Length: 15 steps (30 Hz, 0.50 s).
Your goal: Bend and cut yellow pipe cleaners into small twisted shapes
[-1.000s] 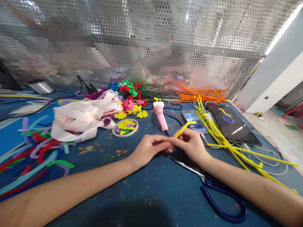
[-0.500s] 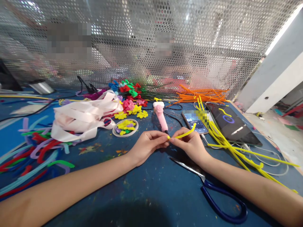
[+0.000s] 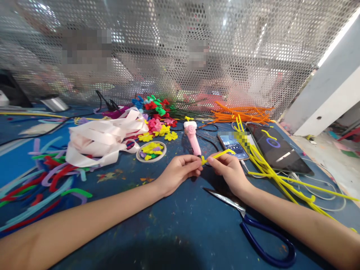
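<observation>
1. Just past twelve o'clock sits the yellow stem (image 3: pixel 221 153), its free length pointing between two and three o'clock.
2. Your left hand (image 3: pixel 177 171) pinches its bent end; your right hand (image 3: pixel 229 171), just apart, pinches the straight part.

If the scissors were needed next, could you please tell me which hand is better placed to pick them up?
Probably the right hand: the scissors lie with their handles nearer to it than to the left hand. Both hands hold the yellow strip, so the right would need freeing first.
</observation>
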Tool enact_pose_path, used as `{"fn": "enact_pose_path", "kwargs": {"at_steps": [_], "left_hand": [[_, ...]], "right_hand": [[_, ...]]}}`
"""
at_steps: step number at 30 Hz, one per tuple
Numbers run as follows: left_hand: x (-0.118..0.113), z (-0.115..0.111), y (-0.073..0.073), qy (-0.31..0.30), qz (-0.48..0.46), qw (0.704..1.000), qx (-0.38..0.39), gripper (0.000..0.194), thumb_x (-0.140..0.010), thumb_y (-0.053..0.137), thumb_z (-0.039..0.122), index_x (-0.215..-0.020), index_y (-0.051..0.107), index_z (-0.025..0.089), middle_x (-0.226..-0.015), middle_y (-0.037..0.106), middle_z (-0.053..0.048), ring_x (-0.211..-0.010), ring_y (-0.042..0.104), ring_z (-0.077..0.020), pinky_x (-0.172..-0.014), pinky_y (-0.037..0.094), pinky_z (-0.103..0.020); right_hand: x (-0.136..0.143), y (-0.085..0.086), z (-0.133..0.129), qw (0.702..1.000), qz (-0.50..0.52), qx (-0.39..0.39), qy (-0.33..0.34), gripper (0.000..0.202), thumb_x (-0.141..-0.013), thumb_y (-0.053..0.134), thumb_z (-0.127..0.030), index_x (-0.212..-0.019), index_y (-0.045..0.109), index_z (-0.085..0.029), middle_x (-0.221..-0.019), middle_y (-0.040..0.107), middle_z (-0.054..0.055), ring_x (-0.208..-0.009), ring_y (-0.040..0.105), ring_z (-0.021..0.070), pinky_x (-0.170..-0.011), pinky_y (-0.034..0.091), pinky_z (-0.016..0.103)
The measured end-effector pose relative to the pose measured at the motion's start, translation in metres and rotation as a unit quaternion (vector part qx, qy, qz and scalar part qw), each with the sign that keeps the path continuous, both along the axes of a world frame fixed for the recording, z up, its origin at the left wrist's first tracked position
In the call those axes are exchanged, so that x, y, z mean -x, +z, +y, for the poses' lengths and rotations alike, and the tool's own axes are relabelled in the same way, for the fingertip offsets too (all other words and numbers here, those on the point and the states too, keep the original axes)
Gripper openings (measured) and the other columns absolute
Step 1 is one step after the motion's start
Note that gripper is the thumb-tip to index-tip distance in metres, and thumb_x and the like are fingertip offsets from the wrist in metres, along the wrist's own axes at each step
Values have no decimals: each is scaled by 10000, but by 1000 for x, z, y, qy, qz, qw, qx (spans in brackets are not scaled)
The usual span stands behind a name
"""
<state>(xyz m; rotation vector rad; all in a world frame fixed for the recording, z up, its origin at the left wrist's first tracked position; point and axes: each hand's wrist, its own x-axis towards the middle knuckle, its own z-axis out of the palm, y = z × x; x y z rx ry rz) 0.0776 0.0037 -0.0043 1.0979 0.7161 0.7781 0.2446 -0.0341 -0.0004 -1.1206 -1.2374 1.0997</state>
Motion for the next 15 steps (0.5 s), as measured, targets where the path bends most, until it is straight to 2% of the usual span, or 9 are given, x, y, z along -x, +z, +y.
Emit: {"fn": "enact_pose_path", "kwargs": {"at_steps": [5, 7, 9, 11, 13, 15], "left_hand": [[1, 1, -1, -7, -20, 1000, -3, 172, -757, 680, 293, -790, 617, 136, -716, 591, 13, -655, 544, -67, -653, 437, -187], [0, 0, 0, 11, -31, 999, -7, 172, -741, 695, 281, -803, 618, 140, -728, 594, 11, -685, 553, -75, -689, 442, -196], [0, -1, 1, 24, -26, 999, -20, 182, -714, 717, 263, -807, 624, 137, -729, 605, 5, -693, 559, -83, -686, 440, -198], [-1, -1, 1, 27, -9, 999, -38, 194, -692, 732, 255, -803, 635, 129, -719, 615, -5, -684, 562, -92, -659, 432, -200], [-2, -2, 0, 31, 7, 998, -54, 206, -678, 739, 262, -800, 646, 125, -709, 623, -15, -672, 561, -104, -642, 428, -212], [-2, -2, 0, 42, 13, 997, -70, 212, -669, 740, 274, -794, 654, 127, -705, 627, -19, -667, 560, -115, -643, 431, -229]], "right_hand": [[-2, -1, -1, 999, -31, -12, -16, 414, -806, 554, -503, -590, 562, -151, -433, 370, -58, -417, 325, 64, -423, 238, 223], [-2, 1, -4, 997, -62, -39, -25, 421, -845, 510, -478, -575, 559, -158, -431, 380, -51, -413, 345, 70, -424, 263, 226], [-2, 4, -10, 985, -127, -112, -46, 386, -866, 510, -399, -561, 559, -167, -485, 459, -27, -467, 427, 87, -470, 341, 232], [-1, 7, -18, 953, -194, -222, -69, 257, -861, 529, -284, -633, 592, -183, -626, 567, 5, -606, 540, 122, -588, 440, 257], [1, 9, -25, 907, -245, -337, -61, 98, -840, 529, -182, -805, 616, -210, -816, 618, 38, -824, 606, 173, -743, 491, 313], [3, 9, -30, 863, -279, -420, -35, 232, -813, 519, -107, -1001, 577, -229, -988, 602, 70, -1056, 565, 217, -877, 477, 373]]}}
